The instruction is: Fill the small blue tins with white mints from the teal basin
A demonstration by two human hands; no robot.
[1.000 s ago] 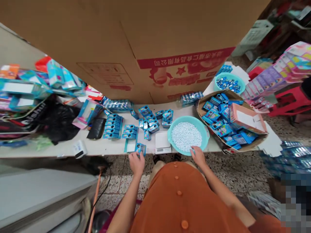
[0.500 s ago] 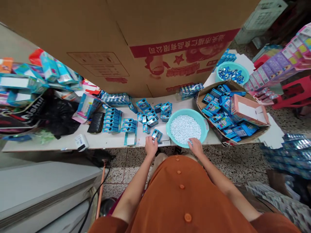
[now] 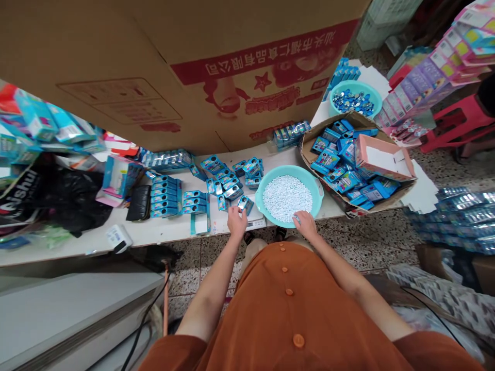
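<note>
My left hand (image 3: 237,222) is closed on a small blue box (image 3: 246,204) with a dark round spot on its face, held over the white scale (image 3: 256,223). Fingertips of my right hand (image 3: 305,225) touch the small white candies (image 3: 286,198) at the near rim of the turquoise basin (image 3: 317,191); they look pinched, and anything between them is too small to see. Loose blue boxes (image 3: 226,180) lie in a pile beyond my left hand. To its left, more blue boxes stand in a short stack (image 3: 194,201) and a taller stack (image 3: 164,197).
A carton (image 3: 307,135) of blue packs and a pink open box (image 3: 381,157) stands right of the basin. Behind it is a second basin (image 3: 377,98) with shiny pieces. A large cardboard box (image 3: 135,46) walls off the back. A black wallet (image 3: 138,202) and white device (image 3: 118,237) lie left.
My left hand has carried the blue box rightward from beside the short stack to above the scale. My right hand stays at the basin's near rim. The camera view has shifted.
</note>
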